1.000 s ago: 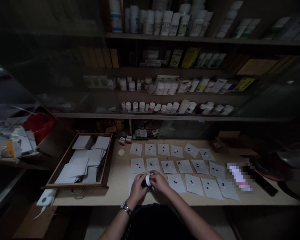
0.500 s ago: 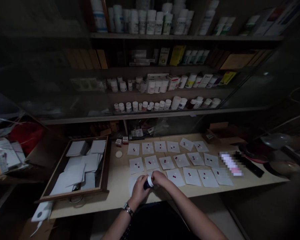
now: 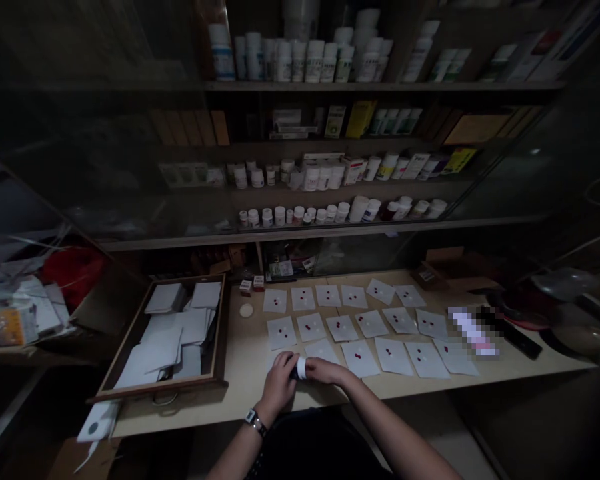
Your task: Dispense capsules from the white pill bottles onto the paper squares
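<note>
My left hand [image 3: 280, 381] is wrapped around a small dark bottle [image 3: 294, 371], held tilted on its side just above the table's front part. The bottle's white cap [image 3: 301, 368] points to the right. Closed fingers of my right hand [image 3: 325, 371] are at this white end, their tips partly hidden behind it. Under and behind my hands lie paper squares, one a white paper [image 3: 322, 350] partly covered by them. Small red and white pills lie on several other papers, such as this paper square [image 3: 360, 357].
A wooden drawer [image 3: 221, 347] with stacked blank papers stands at left. Near it are a round pale lid [image 3: 246, 311] and small boxes [image 3: 252, 285]. A dark phone-like object [image 3: 517, 337] lies at right. Shelves [image 3: 330, 230] of medicine bottles rise behind the table [image 3: 240, 373].
My right hand has turned flatter at the bottle's white end, showing more of it. The whole scene has shifted slightly right and down with my head's movement.
</note>
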The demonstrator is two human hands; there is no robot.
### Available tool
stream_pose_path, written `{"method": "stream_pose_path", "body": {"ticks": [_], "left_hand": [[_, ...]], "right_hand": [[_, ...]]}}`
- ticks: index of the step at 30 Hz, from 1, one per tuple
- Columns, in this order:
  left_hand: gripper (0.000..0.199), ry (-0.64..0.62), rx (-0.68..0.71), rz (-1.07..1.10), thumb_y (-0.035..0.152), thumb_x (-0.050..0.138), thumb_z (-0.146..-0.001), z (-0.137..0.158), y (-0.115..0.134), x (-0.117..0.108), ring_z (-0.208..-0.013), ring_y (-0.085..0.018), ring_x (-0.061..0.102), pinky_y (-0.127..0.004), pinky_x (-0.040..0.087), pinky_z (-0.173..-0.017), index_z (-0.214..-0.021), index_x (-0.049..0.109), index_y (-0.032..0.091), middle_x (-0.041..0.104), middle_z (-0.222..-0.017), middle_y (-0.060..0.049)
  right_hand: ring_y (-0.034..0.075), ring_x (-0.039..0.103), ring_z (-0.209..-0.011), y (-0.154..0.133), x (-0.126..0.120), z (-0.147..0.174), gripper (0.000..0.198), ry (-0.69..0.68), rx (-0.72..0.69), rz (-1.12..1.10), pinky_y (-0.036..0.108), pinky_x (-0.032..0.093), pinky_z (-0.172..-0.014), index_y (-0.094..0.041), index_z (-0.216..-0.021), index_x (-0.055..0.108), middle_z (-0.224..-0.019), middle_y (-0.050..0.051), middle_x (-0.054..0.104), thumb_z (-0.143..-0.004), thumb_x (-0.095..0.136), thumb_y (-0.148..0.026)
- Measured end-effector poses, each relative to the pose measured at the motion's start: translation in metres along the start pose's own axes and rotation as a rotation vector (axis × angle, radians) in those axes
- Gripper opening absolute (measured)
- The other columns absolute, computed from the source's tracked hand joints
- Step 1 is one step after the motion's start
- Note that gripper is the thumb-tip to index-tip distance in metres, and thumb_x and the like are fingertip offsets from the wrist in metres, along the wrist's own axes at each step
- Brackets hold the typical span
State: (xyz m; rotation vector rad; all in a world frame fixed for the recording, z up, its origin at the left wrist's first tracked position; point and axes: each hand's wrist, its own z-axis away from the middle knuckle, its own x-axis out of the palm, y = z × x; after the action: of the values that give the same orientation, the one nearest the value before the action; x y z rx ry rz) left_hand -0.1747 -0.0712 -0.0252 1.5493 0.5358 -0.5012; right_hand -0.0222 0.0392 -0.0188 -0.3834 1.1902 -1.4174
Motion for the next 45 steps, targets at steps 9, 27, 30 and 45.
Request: {"method": "stream_pose_path", "body": {"ticks": [9,27,30,45], "left_hand": [[0.069,0.021,-0.014,0.041,0.001,0.050,-0.062,0.001,0.001,-0.002,-0.116,-0.024,0.048,-0.044,0.041,-0.102,-0.127,0.051,0.024,0.054,-0.123,-0.009],[0.066,-0.037,0.016,0.056,0.003,0.051,-0.064,-0.005,-0.001,-0.008,-0.116,-0.024,0.048,-0.044,0.040,-0.102,-0.127,0.049,0.024,0.054,-0.123,-0.009],[0.069,-0.079,0.034,0.012,0.002,0.050,-0.064,-0.006,0.000,-0.007,-0.118,-0.024,0.046,-0.042,0.040,-0.102,-0.129,0.047,0.025,0.053,-0.124,-0.008],[0.068,-0.053,0.001,0.024,0.001,0.047,-0.065,-0.010,0.007,-0.009,-0.120,-0.024,0.044,-0.043,0.038,-0.105,-0.129,0.047,0.026,0.051,-0.127,-0.008]], "right_hand": [[0.007,0.038,-0.044,-0.012,0.006,-0.012,0.008,0.126,0.341,-0.009,0.020,0.031,-0.048,-0.014,-0.053,0.061,-0.041,-0.007,0.041,-0.054,0.055,-0.008],[0.007,0.041,-0.047,-0.011,-0.014,0.007,0.006,-0.146,0.158,-0.286,0.016,0.030,-0.047,-0.016,-0.070,0.056,-0.055,-0.006,0.048,-0.071,0.053,-0.022],[0.008,0.047,-0.048,-0.015,-0.016,0.008,0.011,-0.225,0.233,-0.249,0.017,0.034,-0.049,-0.017,-0.079,0.058,-0.057,-0.006,0.053,-0.071,0.050,-0.016],[0.011,0.049,-0.058,0.001,0.016,0.006,0.010,0.190,0.111,-0.274,0.021,0.040,-0.058,-0.015,-0.075,0.059,-0.065,-0.002,0.057,-0.072,0.049,-0.012]]}}
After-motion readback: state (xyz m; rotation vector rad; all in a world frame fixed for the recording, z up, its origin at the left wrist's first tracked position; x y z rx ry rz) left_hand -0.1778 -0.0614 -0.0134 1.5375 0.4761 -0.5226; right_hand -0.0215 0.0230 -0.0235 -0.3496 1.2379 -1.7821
